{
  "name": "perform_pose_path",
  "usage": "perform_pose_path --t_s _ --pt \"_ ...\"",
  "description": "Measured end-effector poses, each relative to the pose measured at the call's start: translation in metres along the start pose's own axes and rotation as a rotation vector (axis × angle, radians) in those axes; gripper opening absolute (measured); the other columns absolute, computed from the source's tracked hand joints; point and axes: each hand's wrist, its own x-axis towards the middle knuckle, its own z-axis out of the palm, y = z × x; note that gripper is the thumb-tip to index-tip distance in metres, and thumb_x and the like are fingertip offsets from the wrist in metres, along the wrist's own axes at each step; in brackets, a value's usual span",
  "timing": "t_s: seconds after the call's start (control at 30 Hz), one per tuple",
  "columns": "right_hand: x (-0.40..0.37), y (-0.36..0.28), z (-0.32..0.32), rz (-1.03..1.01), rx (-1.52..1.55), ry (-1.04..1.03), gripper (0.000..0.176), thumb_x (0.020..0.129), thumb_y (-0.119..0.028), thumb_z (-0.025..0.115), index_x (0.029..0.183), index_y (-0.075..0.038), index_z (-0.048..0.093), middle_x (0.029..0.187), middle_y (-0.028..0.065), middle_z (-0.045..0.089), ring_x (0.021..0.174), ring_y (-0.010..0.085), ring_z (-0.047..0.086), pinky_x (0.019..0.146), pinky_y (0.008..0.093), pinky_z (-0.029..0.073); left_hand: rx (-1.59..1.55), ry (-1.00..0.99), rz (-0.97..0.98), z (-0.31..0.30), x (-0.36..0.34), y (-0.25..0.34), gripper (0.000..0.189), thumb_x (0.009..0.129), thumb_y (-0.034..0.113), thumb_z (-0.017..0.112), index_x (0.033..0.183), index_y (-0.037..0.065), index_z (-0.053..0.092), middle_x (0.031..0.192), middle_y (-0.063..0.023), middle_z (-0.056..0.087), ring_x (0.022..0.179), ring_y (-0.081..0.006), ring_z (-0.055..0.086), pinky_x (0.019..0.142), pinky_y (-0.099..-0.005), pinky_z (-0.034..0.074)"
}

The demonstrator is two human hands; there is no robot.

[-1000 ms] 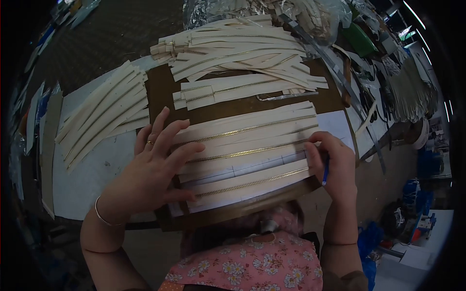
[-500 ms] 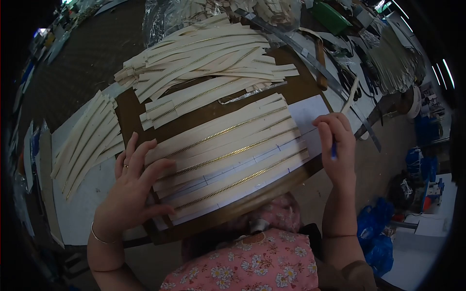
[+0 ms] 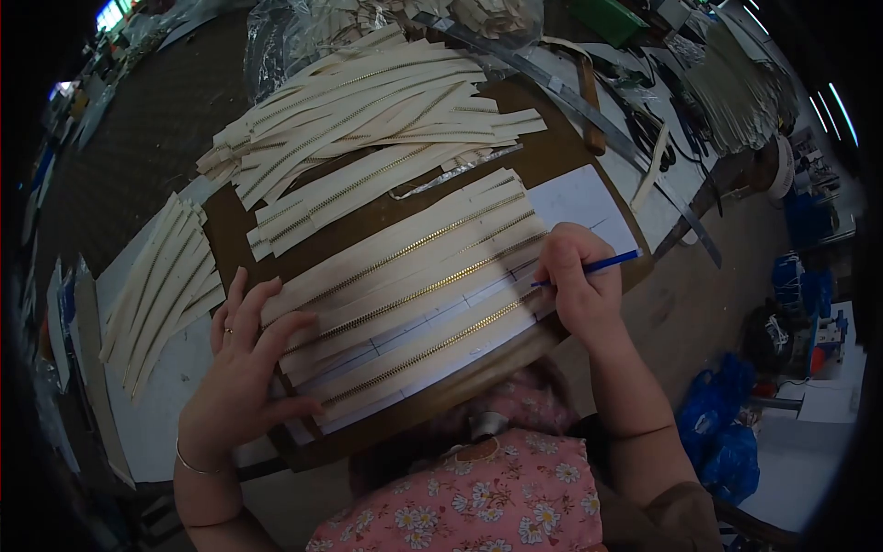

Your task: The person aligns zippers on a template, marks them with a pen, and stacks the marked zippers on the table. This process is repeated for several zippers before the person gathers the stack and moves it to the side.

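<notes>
Several cream zipper strips with gold teeth point(image 3: 418, 299) lie side by side over a white sheet with drawn lines point(image 3: 579, 204) on a brown board point(image 3: 363, 233). My left hand point(image 3: 246, 354) rests at their left ends, fingers spread, fingertips on the tape. Near the right ends of the lower strips, my right hand point(image 3: 581, 281) is closed on a blue pen point(image 3: 612, 261), whose tip points left at the tape. Whether the tip touches is too small to tell.
Behind lies a heap of zipper strips point(image 3: 359, 110), with another fan of strips point(image 3: 161, 285) at left. A metal ruler point(image 3: 589, 115) and a wooden-handled tool point(image 3: 591, 101) lie at back right. Blue plastic bags point(image 3: 722, 432) sit below right.
My right hand has moved left and in over the strips' right ends, and the blue pen now shows at length. The whole view has shifted slightly; my left hand remains on the left ends.
</notes>
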Motion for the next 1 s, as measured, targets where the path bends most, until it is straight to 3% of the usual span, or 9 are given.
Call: perform_pose_path --t_s 0.37,0.43,0.87,0.93,1.0 --pt "0.0015 0.003 0.0052 -0.16 -0.154 0.086 0.042 0.107 -0.028 0.052 0.075 -0.002 0.055 0.066 0.0012 0.052 0.052 0.0065 0.047 0.049 0.0227 0.035 -0.008 0.031 0.017 0.001 -0.0006 0.0008 0.083 0.062 0.044 0.09 0.134 0.018 0.057 0.155 -0.0161 0.033 0.15 -0.0484 0.017 0.119 -0.0558 0.018" --pt "0.0014 -0.0006 0.0053 -0.112 -0.145 0.08 0.027 0.099 -0.016 0.064 0.078 0.001 0.065 0.064 0.0103 0.054 0.06 0.0244 0.049 0.059 0.0351 0.041 -0.007 0.033 0.022 0.0016 -0.0007 0.0005 0.084 0.062 0.044 0.09 0.134 0.017 0.057 0.155 -0.0161 0.033 0.15 -0.0486 0.017 0.119 -0.0559 0.018" --pt "-0.0008 0.0006 0.0029 -0.159 -0.137 0.086 0.033 0.102 -0.019 0.059 0.076 0.001 0.062 0.063 0.0085 0.054 0.059 0.0217 0.049 0.058 0.0351 0.04 0.004 0.029 0.025 0.0014 -0.0005 -0.0007 0.082 0.064 0.046 0.089 0.134 0.017 0.057 0.156 -0.0157 0.033 0.15 -0.0491 0.016 0.119 -0.056 0.017" --pt "-0.0021 0.0007 0.0045 -0.169 -0.056 0.078 0.053 0.107 -0.034 0.048 0.065 -0.002 0.05 0.06 0.004 0.05 0.057 0.0141 0.047 0.055 0.0299 0.036 0.008 0.028 0.027 0.0017 -0.0006 -0.0013 0.083 0.064 0.046 0.089 0.134 0.017 0.057 0.156 -0.0156 0.032 0.15 -0.0491 0.016 0.119 -0.056 0.018" --pt "-0.0033 -0.0003 0.0032 -0.159 -0.044 0.048 0.054 0.107 -0.035 0.048 0.063 -0.003 0.05 0.059 0.0037 0.05 0.057 0.0138 0.047 0.055 0.0296 0.036 0.003 0.027 0.025 0.002 -0.0006 -0.0021 0.083 0.064 0.047 0.089 0.135 0.017 0.057 0.156 -0.0156 0.032 0.15 -0.0491 0.017 0.119 -0.0561 0.018"
